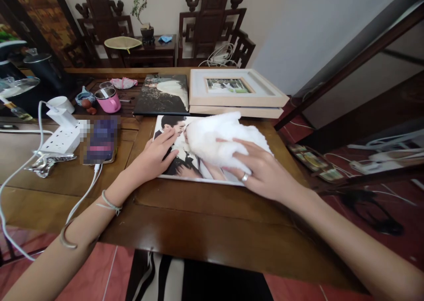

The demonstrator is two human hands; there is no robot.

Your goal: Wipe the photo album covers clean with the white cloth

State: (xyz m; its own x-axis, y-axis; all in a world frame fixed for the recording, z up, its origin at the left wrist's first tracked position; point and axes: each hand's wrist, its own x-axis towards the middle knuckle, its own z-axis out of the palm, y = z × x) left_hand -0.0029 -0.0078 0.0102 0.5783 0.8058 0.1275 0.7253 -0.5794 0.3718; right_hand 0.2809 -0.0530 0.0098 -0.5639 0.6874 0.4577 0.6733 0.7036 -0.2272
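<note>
A photo panel [212,173] lies flat on the wooden table, showing two people in a printed picture. My left hand [162,153] rests on its left edge with the fingers stretched out flat. A fluffy white cloth [215,137] covers much of the panel's middle and right side. My right hand [258,166], with a ring on one finger, grips the cloth against the panel. Some of its fingertips are hidden in the cloth's folds.
Behind the panel lie a dark photo panel [162,95] and a pale wooden picture frame [238,108]. To the left are a pink mug [108,101], a white power strip [62,137] with cables, and a phone [102,139]. Wooden chairs [212,22] stand beyond the table.
</note>
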